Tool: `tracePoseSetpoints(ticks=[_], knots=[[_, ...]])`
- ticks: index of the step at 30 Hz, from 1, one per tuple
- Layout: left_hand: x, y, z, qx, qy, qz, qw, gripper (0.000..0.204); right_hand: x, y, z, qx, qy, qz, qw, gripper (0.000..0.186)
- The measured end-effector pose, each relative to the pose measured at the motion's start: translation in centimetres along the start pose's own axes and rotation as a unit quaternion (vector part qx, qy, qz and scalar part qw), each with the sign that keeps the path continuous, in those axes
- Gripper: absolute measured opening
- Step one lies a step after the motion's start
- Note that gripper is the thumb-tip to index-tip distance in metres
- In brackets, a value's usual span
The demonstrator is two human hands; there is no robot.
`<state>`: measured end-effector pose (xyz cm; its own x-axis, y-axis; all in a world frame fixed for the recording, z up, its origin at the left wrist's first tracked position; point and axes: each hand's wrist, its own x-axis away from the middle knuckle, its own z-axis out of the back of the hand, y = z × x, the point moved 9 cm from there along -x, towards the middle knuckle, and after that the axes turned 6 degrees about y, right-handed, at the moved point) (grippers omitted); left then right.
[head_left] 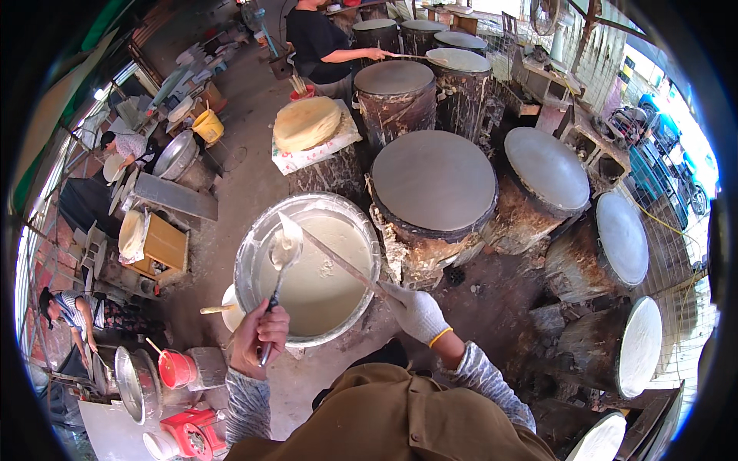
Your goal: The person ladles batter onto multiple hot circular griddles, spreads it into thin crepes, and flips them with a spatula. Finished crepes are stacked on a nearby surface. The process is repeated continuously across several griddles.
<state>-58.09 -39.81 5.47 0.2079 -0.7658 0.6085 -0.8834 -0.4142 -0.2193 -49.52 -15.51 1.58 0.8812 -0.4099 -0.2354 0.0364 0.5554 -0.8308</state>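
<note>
Holding the ladle (286, 253) and the stick (338, 257) over the tub (247, 265), the person looks partway through the work. A stack (307, 123) of flat, pale rounds on a stand beyond the tub suggests that some are done, though whose they are I cannot tell. Much seems left, since batter (323, 292) spreads right across the tub, its depth hard to judge. The near griddle (434, 180), just right of the tub, has an even grey top; whether a thin coat lies on it is unclear. The right-hand griddles (550, 167) look paler, perhaps coated already. The left hand (261, 336) is bare, its fingers curled closed round the ladle's handle, whose end shows below the fist; the smeared bowl hangs over the left part of the batter. The right hand (419, 313), in a white glove, has its fingers drawn in around the stick's near end, though how tightly the glove hides. The stick slants up and leftward to a pale blade (290, 228) at the ladle's bowl, and whether the two touch I cannot tell
</note>
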Motion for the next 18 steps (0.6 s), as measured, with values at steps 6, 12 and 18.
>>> tracePoseSetpoints(ticks=[6, 12, 18], knots=[[-5.4, -2.2, -6.1, -0.027, -0.03, 0.012, 0.999, 0.027, -3.3, 3.7, 3.9, 0.088, 0.061, 0.001, 0.994, 0.037], [-13.1, -2.7, -12.7, -0.139, -0.048, 0.027, 0.989, 0.029, 1.4, 14.1, 12.0, 0.174, 0.133, -0.059, 0.974, 0.04], [-21.6, -6.1, -19.2, -0.376, -0.063, -0.014, 0.924, 0.036, 2.7, 20.3, 15.7, -0.28, 0.228, -0.306, 0.881, 0.042]])
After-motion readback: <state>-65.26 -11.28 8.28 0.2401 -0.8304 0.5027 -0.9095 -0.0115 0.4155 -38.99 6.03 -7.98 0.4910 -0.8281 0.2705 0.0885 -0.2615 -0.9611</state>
